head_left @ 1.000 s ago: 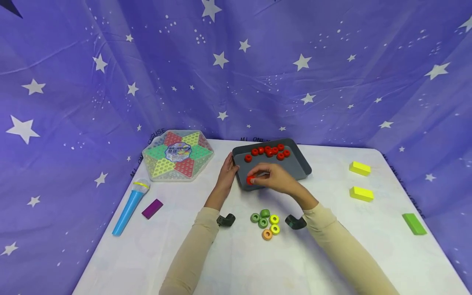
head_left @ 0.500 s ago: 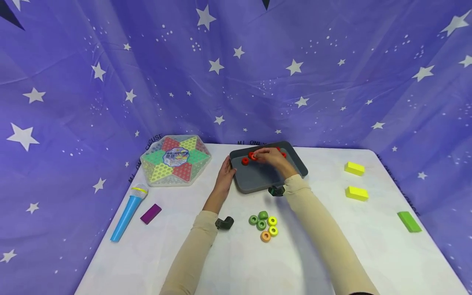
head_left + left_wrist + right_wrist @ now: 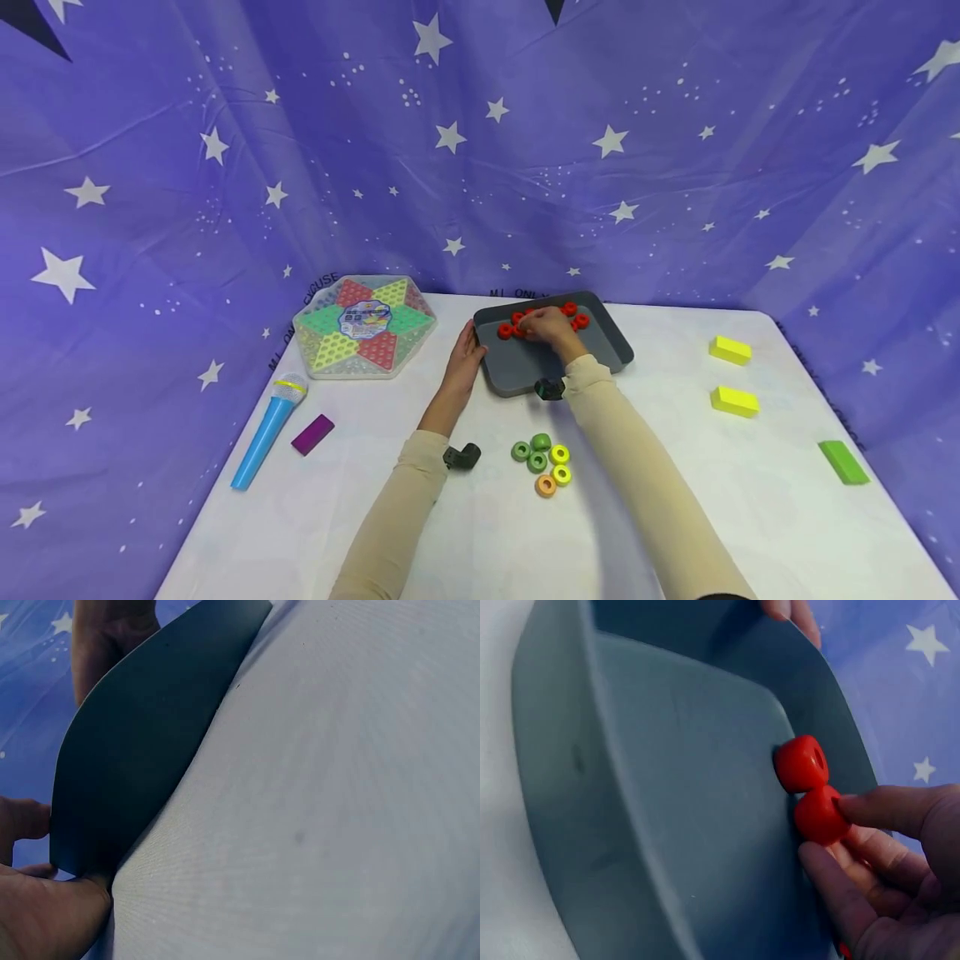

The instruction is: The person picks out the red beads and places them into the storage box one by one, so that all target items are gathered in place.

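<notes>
A dark grey tray holds several red ring-shaped beads along its far side. My left hand holds the tray's left end, its fingers along the outer wall. In the left wrist view, the thumb lies low against the tray corner. My right hand reaches into the tray from the near side. In the right wrist view, its thumb and a finger pinch one red bead, right beside another red bead at the wall. The right hand hides part of the row.
Green beads, two yellow beads and an orange bead lie before the tray. Leftward are a Chinese checkers box, a toy microphone and a purple block. Yellow blocks and a green block lie rightward.
My right hand has moved from the tray's near left corner, where it held a red bead, to the far row of beads. My left hand has stayed at the tray's left end.
</notes>
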`<action>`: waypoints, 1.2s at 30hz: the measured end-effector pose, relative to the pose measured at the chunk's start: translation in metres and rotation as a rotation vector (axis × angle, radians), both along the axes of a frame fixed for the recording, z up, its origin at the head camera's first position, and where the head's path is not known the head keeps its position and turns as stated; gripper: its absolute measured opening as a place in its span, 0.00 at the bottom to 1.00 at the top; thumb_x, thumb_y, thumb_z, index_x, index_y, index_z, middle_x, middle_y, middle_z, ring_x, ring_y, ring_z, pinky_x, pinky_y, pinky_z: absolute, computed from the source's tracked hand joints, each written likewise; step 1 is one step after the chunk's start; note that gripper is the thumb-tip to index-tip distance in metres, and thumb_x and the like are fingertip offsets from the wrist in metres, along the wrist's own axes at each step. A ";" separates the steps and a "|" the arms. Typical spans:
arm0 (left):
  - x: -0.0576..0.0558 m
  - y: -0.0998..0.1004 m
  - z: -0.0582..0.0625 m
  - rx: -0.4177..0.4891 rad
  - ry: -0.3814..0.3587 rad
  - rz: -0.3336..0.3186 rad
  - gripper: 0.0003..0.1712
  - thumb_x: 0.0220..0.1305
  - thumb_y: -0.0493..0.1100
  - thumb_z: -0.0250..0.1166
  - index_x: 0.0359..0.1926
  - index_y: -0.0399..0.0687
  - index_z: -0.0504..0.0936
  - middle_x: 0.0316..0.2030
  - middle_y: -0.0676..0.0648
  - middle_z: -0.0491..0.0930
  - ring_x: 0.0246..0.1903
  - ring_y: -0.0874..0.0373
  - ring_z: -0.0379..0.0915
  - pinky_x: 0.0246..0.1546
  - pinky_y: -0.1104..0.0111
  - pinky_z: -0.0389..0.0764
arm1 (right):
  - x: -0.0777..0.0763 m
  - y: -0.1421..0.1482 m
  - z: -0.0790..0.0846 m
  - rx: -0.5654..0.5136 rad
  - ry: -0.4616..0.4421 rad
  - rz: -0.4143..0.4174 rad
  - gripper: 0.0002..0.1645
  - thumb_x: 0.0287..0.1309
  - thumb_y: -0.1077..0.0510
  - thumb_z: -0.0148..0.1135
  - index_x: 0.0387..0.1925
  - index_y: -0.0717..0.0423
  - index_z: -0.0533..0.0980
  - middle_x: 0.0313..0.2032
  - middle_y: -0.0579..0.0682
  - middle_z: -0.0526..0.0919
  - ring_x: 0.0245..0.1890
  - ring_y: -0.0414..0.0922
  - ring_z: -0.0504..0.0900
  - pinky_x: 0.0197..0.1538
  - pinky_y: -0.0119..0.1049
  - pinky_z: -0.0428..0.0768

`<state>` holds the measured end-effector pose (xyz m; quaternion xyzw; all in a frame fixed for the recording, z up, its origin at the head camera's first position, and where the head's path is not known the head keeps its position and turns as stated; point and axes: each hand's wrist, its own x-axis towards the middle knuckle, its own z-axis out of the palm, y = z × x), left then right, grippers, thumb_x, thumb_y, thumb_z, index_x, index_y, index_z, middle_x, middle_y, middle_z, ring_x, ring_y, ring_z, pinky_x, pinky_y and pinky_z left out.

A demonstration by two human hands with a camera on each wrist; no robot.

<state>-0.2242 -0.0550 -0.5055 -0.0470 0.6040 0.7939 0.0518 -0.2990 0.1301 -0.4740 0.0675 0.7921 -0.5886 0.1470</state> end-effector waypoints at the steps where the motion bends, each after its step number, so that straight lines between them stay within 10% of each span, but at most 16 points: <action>1: 0.000 0.000 0.000 -0.002 -0.002 0.000 0.39 0.68 0.29 0.51 0.76 0.51 0.50 0.75 0.46 0.48 0.74 0.55 0.43 0.72 0.64 0.51 | 0.001 -0.001 0.001 0.015 0.008 -0.009 0.12 0.53 0.66 0.65 0.40 0.67 0.83 0.44 0.57 0.83 0.43 0.47 0.83 0.45 0.36 0.84; 25: -0.006 0.008 -0.002 0.008 0.027 -0.013 0.39 0.67 0.28 0.51 0.76 0.47 0.50 0.75 0.43 0.47 0.74 0.52 0.42 0.72 0.62 0.52 | 0.011 0.005 0.024 0.169 0.004 -0.040 0.06 0.57 0.64 0.61 0.32 0.66 0.77 0.19 0.44 0.76 0.20 0.35 0.76 0.38 0.34 0.84; 36: -0.005 0.011 -0.001 0.030 0.030 -0.027 0.39 0.67 0.28 0.51 0.76 0.45 0.48 0.75 0.41 0.46 0.74 0.51 0.42 0.72 0.61 0.53 | 0.047 0.044 0.069 0.297 0.177 0.076 0.22 0.67 0.50 0.54 0.55 0.57 0.77 0.50 0.57 0.80 0.49 0.56 0.80 0.51 0.46 0.79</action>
